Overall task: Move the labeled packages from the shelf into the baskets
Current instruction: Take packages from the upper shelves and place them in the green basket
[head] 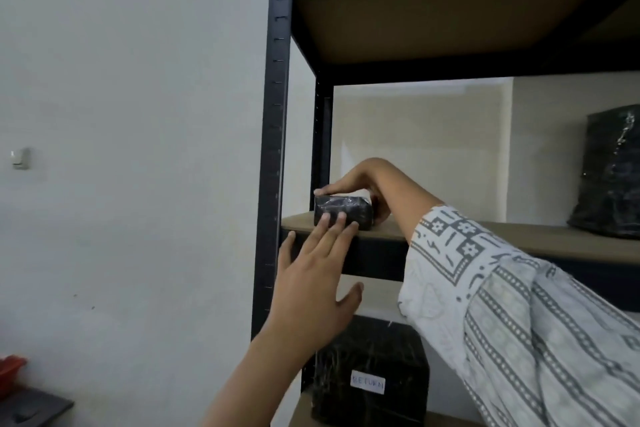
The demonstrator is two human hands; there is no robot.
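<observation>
A small black plastic-wrapped package [346, 210] lies at the left end of the middle shelf board [519, 236]. My right hand [356, 185] grips it from above, fingers flat along its top and thumb curled behind its right end. My left hand [311, 281] is raised in front of the shelf edge with fingers spread and straight, its fingertips touching the package's front face. A larger black package with a white "RETURN" label [367, 381] stands on the shelf below. Another large black package [609, 173] sits at the right of the middle shelf.
The black metal shelf upright [275, 114] stands just left of the hands. A white wall fills the left side, with a small switch [20, 158]. At the lower left edge there is a red object [10, 369] above a dark surface [31, 407].
</observation>
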